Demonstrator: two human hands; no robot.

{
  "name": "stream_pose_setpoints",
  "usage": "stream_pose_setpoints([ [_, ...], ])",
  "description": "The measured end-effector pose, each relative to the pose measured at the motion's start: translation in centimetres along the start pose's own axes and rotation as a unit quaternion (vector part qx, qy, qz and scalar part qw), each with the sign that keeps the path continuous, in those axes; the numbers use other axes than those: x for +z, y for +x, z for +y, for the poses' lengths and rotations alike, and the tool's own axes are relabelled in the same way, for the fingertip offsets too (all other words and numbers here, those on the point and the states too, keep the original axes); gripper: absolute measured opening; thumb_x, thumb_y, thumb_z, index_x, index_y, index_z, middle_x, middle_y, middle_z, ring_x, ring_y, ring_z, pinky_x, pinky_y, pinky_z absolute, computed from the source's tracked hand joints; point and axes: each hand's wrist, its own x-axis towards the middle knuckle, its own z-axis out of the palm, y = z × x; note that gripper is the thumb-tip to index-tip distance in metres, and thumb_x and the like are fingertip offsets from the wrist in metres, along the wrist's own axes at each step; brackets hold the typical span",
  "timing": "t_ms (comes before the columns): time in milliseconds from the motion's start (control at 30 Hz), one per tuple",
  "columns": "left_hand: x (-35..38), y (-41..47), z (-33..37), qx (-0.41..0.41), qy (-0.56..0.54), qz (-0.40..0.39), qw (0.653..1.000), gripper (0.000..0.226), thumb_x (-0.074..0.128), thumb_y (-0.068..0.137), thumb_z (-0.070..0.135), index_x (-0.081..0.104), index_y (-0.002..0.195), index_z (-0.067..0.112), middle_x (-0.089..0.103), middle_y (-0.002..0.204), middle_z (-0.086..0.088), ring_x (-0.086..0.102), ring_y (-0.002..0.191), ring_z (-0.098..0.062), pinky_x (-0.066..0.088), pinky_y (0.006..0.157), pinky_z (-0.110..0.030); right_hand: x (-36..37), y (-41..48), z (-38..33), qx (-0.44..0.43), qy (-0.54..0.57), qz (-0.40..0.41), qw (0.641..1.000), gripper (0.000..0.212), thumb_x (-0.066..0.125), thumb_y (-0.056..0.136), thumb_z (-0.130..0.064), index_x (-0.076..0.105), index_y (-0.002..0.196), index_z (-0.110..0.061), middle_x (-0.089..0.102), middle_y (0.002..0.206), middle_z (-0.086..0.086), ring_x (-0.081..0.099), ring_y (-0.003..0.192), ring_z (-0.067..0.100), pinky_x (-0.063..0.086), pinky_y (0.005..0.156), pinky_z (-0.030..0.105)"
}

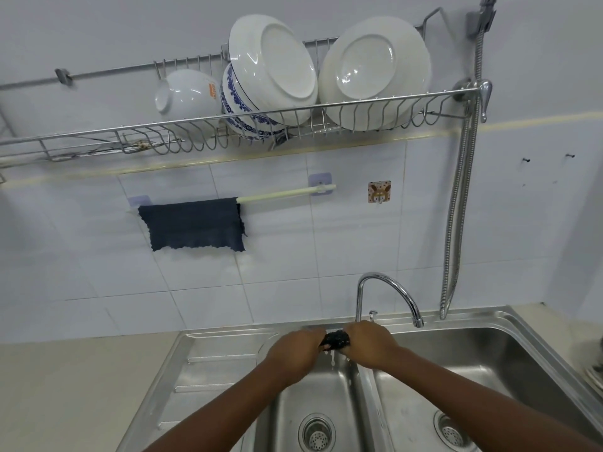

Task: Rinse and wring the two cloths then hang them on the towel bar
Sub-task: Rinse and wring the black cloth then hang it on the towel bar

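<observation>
A dark blue cloth (194, 226) hangs spread over the left half of the pale towel bar (287, 193) on the tiled wall. Over the left sink basin (287, 402), my left hand (293, 349) and my right hand (370, 344) both grip a second dark cloth (335, 340), bunched and twisted between them. Only a small wad of it shows between the fists. White drops of water fall from it into the basin.
The curved chrome tap (388, 288) stands just behind my hands, with no stream visible. A double steel sink (489, 363) has a drainboard (208, 363) on the left. A wire dish rack (228, 125) with plates and bowls hangs above. A shower hose (456, 223) runs down the right.
</observation>
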Motion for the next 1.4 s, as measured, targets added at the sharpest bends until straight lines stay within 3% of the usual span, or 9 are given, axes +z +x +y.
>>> stream_pose_setpoints([
  [267,1.1,-0.7,-0.3,-0.001,0.032,0.052,0.998,0.016,0.048,0.09,0.018,0.046,0.106,0.022,0.068,0.086,-0.008,0.062,0.068,-0.025,0.034,0.053,-0.029,-0.2,0.2,-1.0,0.029,0.117,-0.066,0.991,0.036,0.055,0.083,-0.03,0.042,0.051,-0.024,0.049,0.055,-0.005,0.06,0.068,0.022,0.044,0.062,0.032],
  [467,-1.1,-0.3,0.6,-0.054,-0.105,-0.037,0.992,0.014,0.045,0.098,0.025,0.053,0.107,0.018,0.064,0.096,-0.006,0.06,0.082,-0.022,0.047,0.065,-0.031,-0.5,0.1,-0.4,-0.044,0.096,0.008,0.994,0.014,0.066,0.078,-0.025,0.06,0.079,-0.012,0.046,0.087,0.002,0.054,0.091,0.024,0.048,0.076,0.035],
  [533,-3.0,0.1,0.5,-0.093,-0.272,-0.12,0.95,0.015,0.046,0.099,0.03,0.057,0.098,0.019,0.058,0.084,0.0,0.053,0.07,-0.014,0.04,0.054,-0.02,-1.2,0.3,-0.1,-0.078,0.079,0.064,0.992,0.019,0.067,0.078,-0.022,0.061,0.093,-0.014,0.052,0.097,0.003,0.053,0.094,0.021,0.049,0.079,0.036],
  [667,-5.9,0.0,-1.1,-0.171,-0.565,-0.283,0.756,0.015,0.055,0.097,0.03,0.056,0.092,0.016,0.041,0.069,0.004,0.031,0.049,-0.002,0.028,0.038,-0.011,-1.8,0.2,0.2,-0.122,-0.004,0.114,0.986,0.016,0.058,0.08,-0.008,0.06,0.093,-0.019,0.063,0.094,0.001,0.054,0.093,0.02,0.048,0.073,0.035],
  [733,-6.0,0.0,-1.4,-0.159,-0.592,-0.317,0.723,0.019,0.058,0.096,0.03,0.059,0.1,0.011,0.039,0.071,0.004,0.031,0.052,-0.002,0.032,0.042,-0.01,-1.8,0.2,-0.1,-0.109,-0.032,0.112,0.987,0.021,0.053,0.08,-0.002,0.059,0.092,-0.018,0.063,0.091,0.002,0.054,0.091,0.022,0.048,0.071,0.037],
  [833,-5.7,-0.1,-1.3,-0.148,-0.508,-0.294,0.796,0.02,0.054,0.097,0.032,0.06,0.105,0.014,0.044,0.08,0.003,0.036,0.058,-0.006,0.041,0.051,-0.017,-1.9,0.3,-0.3,-0.089,-0.009,0.074,0.993,0.019,0.049,0.083,-0.002,0.054,0.093,-0.018,0.064,0.091,0.006,0.059,0.087,0.025,0.045,0.068,0.037],
  [1000,-4.8,0.1,-1.1,-0.011,-0.124,-0.149,0.981,0.027,0.042,0.099,0.036,0.054,0.108,0.014,0.06,0.093,-0.003,0.055,0.082,-0.02,0.037,0.064,-0.026,-1.8,0.0,-1.0,-0.034,0.026,0.037,0.998,0.021,0.063,0.077,-0.041,0.062,0.085,-0.022,0.071,0.087,0.004,0.066,0.083,0.023,0.05,0.069,0.033],
  [1133,-2.7,0.4,-1.0,0.017,0.072,-0.04,0.996,0.02,0.042,0.1,0.028,0.048,0.111,0.012,0.067,0.098,-0.014,0.063,0.083,-0.032,0.04,0.062,-0.034,-2.0,0.3,-1.6,-0.02,0.06,0.002,0.998,0.031,0.061,0.082,-0.048,0.063,0.076,-0.017,0.072,0.088,0.01,0.066,0.085,0.025,0.047,0.067,0.031],
  [1400,-1.1,0.8,-2.6,0.044,0.099,0.043,0.993,0.019,0.049,0.086,0.01,0.04,0.1,0.019,0.062,0.083,-0.01,0.06,0.066,-0.032,0.038,0.051,-0.033,-2.3,0.5,-2.6,0.04,0.228,-0.084,0.969,0.03,0.06,0.081,-0.031,0.049,0.054,-0.029,0.052,0.053,-0.008,0.05,0.046,0.003,0.037,0.047,0.022],
])
